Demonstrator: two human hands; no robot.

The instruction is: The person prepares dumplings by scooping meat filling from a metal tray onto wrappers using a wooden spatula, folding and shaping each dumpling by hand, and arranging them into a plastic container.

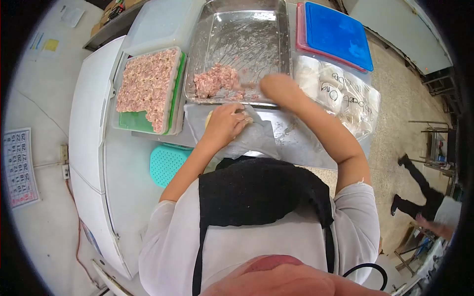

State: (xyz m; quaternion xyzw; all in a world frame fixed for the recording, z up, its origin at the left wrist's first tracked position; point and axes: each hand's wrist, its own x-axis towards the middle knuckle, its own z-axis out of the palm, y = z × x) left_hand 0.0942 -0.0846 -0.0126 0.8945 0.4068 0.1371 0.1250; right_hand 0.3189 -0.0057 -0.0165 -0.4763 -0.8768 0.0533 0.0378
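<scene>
Left hand [228,123]: curled over the whitish plastic sheet [259,135], just outside the metal tray's near edge; a pale yellowish edge is seen beside it; whether anything is gripped cannot be told.
Right hand [277,89]: blurred, held over the near right part of the tray; fingers are bunched; hold cannot be told.
Minced meat [215,81]: heaped in the near left part of the metal tray [247,39]; smears are spread beyond.
Portioned meat [148,79]: laid in rows in the clear container [116,122], left of the tray; green base is exposed at the near side.
Bagged white packages [340,93]: placed right of the tray, marked with handwriting.
</scene>
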